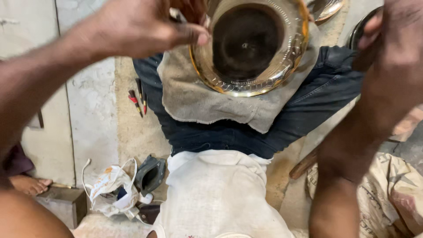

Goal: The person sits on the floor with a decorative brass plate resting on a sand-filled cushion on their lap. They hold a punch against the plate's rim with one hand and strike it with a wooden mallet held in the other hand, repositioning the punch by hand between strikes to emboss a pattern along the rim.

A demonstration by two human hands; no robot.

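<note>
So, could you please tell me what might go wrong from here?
The brass plate lies tilted on the loose cloth over the lap, with only the left hand at its rim; it could slide off. The right hand is beside another dish, which it might knock.

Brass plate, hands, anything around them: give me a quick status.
Left hand at the brass plate rim, thumb touching. Right hand raised beside it, grip unclear. Plate rests on grey cloth over lap. Small tools on floor nearby.
</note>
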